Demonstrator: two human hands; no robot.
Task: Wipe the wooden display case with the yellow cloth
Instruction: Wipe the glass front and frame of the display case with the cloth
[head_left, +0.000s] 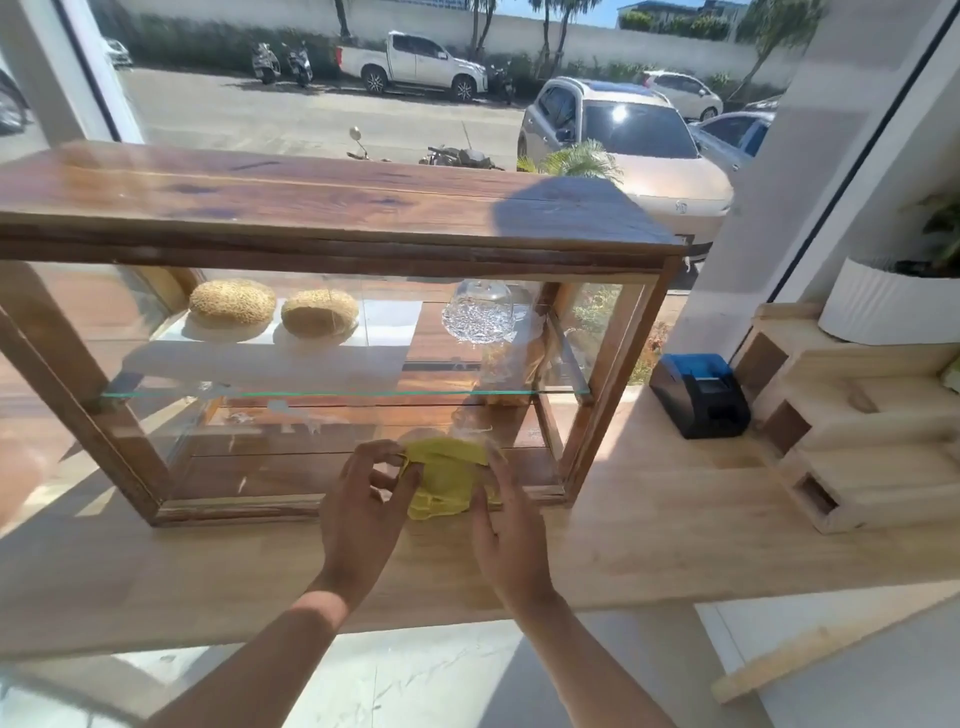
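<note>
The wooden display case (332, 208) with glass sides stands on a light wooden counter (649, 525) before a window. A crumpled yellow cloth (447, 480) is held between both hands at the case's lower front edge. My left hand (363, 512) pinches the cloth's left upper corner. The cloth's right side is gripped by my right hand (506, 530). Inside the case, two round breads (231, 304) lie on a white board on the glass shelf, beside a glass dome (480, 312).
A black and blue receipt printer (698, 392) sits on the counter right of the case. Stepped wooden boxes (852, 441) and a white planter (883, 304) stand at the far right. Cars and motorbikes are parked outside the window.
</note>
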